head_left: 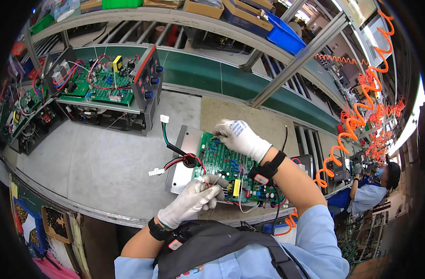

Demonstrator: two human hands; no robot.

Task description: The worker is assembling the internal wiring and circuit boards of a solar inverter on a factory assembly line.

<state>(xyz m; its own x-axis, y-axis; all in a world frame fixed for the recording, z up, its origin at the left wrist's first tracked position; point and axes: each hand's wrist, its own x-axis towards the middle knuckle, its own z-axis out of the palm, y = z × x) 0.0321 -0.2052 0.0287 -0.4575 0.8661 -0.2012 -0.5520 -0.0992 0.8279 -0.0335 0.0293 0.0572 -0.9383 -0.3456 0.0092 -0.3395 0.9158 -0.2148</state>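
Observation:
Both of my hands wear white gloves and work over a green circuit board (222, 158) on a metal plate (179, 167). My left hand (194, 197) is closed at the board's near left edge, with several thin pale strands (214, 185) sticking out of its fingers. Close by, red and black wires pass through a black ring (189, 160) and end in a white connector (156, 172). A green and black cable with another white plug (164, 119) rises from the same spot. My right hand (242, 138) bends over the far edge of the board, its fingertips pinched together; what they hold is hidden.
An opened unit with boards and a knobbed front panel (147, 79) stands at the left, another (24, 111) beyond it. A metal post (298, 60) rises behind the bench. Orange coiled hoses (356, 116) hang at the right, where a co-worker (368, 193) sits.

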